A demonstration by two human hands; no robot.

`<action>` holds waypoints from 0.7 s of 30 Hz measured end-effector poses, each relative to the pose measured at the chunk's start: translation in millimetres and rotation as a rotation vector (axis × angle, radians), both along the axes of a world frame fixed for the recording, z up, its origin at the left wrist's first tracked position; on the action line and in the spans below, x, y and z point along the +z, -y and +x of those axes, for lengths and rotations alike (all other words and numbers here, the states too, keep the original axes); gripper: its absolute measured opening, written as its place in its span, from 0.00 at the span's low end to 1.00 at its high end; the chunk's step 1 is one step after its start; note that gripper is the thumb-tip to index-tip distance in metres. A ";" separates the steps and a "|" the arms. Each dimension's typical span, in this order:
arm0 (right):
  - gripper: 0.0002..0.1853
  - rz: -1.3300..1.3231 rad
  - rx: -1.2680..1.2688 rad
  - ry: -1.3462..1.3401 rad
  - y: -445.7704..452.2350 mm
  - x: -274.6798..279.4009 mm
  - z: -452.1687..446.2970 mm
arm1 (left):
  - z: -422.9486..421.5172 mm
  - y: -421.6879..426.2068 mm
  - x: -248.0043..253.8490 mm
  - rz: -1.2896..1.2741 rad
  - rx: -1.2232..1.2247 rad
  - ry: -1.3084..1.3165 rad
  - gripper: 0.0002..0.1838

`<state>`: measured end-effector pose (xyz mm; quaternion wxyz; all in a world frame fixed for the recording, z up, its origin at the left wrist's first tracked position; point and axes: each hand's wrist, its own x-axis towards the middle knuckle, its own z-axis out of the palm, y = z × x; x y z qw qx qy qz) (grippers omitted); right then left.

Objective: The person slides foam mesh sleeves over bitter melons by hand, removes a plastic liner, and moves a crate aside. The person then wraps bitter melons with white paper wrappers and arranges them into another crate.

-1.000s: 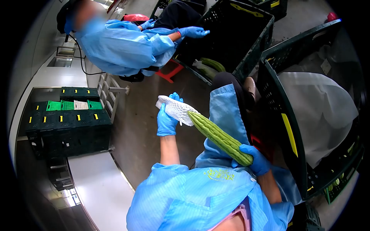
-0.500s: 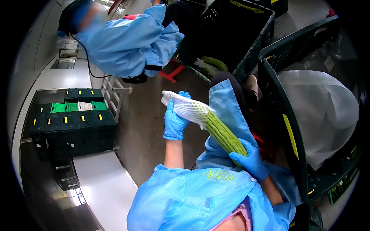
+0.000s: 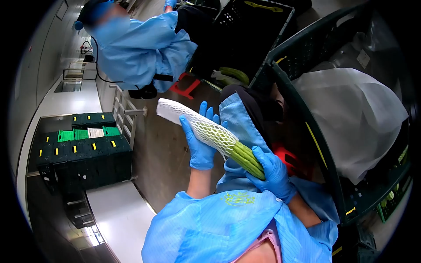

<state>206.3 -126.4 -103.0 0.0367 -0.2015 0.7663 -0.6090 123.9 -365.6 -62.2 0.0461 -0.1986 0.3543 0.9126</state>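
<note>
A long green bitter melon (image 3: 247,160) lies slantwise in front of my chest, its upper part inside a white foam net sleeve (image 3: 206,131). The sleeve's far end hangs past the melon at the upper left, and the lower end of the melon is bare. My left hand (image 3: 201,142), in a blue glove, supports the sleeved part from below, thumb on one side and fingers on the other. Around the bare lower end my right hand (image 3: 274,173), also gloved in blue, is closed.
Right of me stands a dark crate (image 3: 307,120) with a translucent white liner (image 3: 351,118). Ahead, another crate (image 3: 280,30) holds melons (image 3: 232,75). A co-worker in a blue gown (image 3: 136,52) sits at upper left. Stacked crates (image 3: 87,155) stand at left, a red stool (image 3: 185,87) ahead.
The sleeve has gone from the melon's tip to over most of its length. My left hand has moved down along it, and its fingers have spread. The co-worker's hands have moved away from the crate.
</note>
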 end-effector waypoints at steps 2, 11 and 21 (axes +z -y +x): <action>0.44 -0.035 -0.050 -0.035 1.5 -0.7 -0.9 | 2.4 -10.8 3.0 -0.089 0.035 -0.023 0.44; 0.51 -0.148 -0.152 0.345 -2.5 9.5 12.8 | 35.2 -103.8 12.5 -0.134 -0.050 0.143 0.38; 0.55 -0.250 -0.174 0.248 -3.4 -8.5 20.9 | 85.1 -118.2 1.1 0.008 -0.395 0.407 0.37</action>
